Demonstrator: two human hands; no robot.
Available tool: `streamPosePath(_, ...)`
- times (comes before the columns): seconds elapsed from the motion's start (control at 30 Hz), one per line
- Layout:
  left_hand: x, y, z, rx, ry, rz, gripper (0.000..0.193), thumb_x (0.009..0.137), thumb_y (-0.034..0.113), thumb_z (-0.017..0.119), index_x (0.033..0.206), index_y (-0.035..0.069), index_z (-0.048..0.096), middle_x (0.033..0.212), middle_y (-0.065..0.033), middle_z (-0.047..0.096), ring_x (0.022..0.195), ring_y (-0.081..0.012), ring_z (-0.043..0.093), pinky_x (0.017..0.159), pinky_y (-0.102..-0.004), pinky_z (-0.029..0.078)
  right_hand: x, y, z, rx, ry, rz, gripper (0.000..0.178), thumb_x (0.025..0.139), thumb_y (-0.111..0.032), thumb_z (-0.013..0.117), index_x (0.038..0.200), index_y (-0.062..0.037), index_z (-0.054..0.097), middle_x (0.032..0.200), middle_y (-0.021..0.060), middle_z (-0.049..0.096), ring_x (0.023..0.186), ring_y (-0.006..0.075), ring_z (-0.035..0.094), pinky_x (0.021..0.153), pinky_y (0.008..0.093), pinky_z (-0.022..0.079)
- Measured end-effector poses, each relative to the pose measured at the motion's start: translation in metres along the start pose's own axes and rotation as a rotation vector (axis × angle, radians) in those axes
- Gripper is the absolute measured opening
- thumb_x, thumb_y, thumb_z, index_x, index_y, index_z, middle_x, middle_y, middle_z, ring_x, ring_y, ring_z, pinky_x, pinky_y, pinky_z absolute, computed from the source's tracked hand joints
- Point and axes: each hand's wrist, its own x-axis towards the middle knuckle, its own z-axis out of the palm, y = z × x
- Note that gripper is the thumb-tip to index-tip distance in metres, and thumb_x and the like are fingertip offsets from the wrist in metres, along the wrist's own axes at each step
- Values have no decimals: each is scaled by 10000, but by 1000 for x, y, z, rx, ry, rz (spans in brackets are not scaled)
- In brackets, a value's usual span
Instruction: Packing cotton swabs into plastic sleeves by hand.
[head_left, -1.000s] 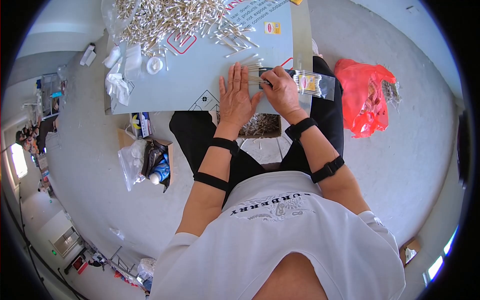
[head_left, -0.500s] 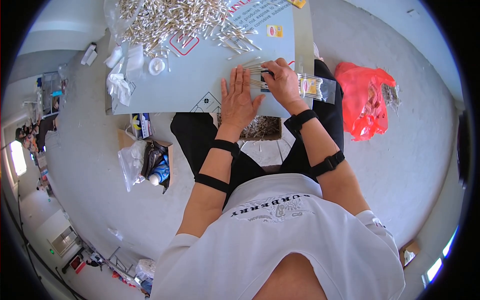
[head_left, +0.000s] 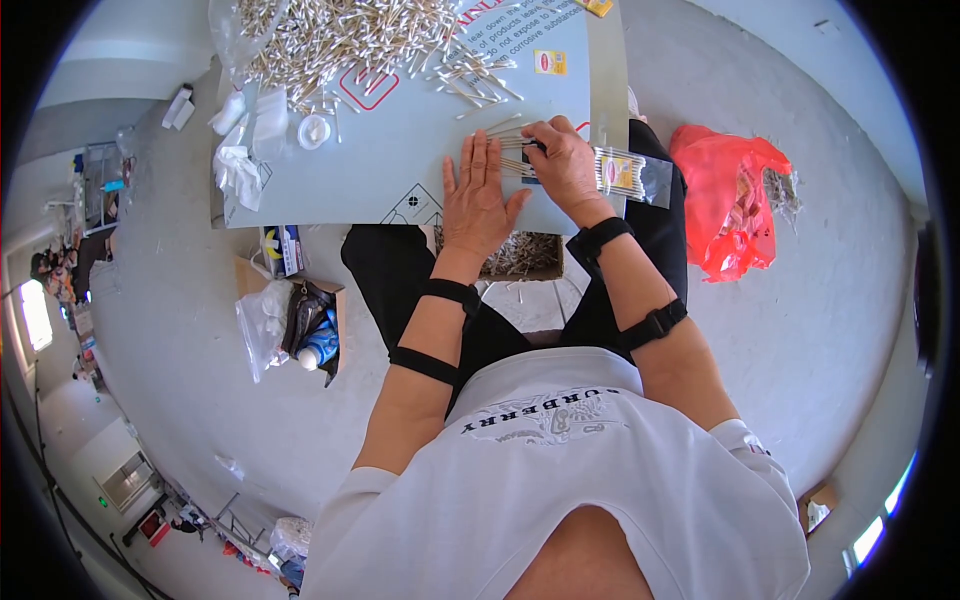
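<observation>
My left hand (head_left: pixel 478 198) lies flat on the grey tabletop (head_left: pixel 370 185), fingers stretched out and touching or covering the left ends of a thin row of cotton swabs (head_left: pixel 510 165). Beside it, my right hand (head_left: pixel 563 165) is curled, its fingertips pressed down around a small dark thing (head_left: pixel 535 146) at the swabs' right ends. What that dark thing is I cannot make out. Just right of this hand, a clear packet of cotton swabs (head_left: pixel 620 172) with a yellow label sticks out past the table's right edge.
A large pile of loose cotton swabs (head_left: pixel 335 40) covers the far left of the table. A small yellow label (head_left: pixel 550 62), a white round tub (head_left: pixel 313 132) and crumpled white tissue (head_left: pixel 237 175) lie around. Below stands a box of swabs (head_left: pixel 525 256); a red plastic bag (head_left: pixel 722 205) is at right.
</observation>
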Motion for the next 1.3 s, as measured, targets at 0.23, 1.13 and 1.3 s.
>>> streamPosePath(0.23,-1,-2,1,17,-7,4,837,893,498,548,1504,31,215,1589,-135,153,1474,-278,124,1178,-503,78,0,-1,1,-3,7,2,190,762,-110,654,949,-121,690,898,93,599,838,309,634,722,413,524)
streamPosePath(1.13,0,-2,1,12,-4,2,823,899,505,530,1501,33,223,1580,-139,181,1470,-283,138,1177,-497,70,3,-3,5,-37,76,-4,74,812,-152,640,868,-127,682,846,88,598,795,308,634,670,415,519)
streamPosePath(1.3,-1,-1,-1,-6,12,8,812,900,490,540,1496,30,235,1573,-146,195,1467,-291,147,1173,-507,82,8,-6,6,-71,101,-11,74,805,-152,638,855,-128,686,849,95,595,797,313,634,666,420,519)
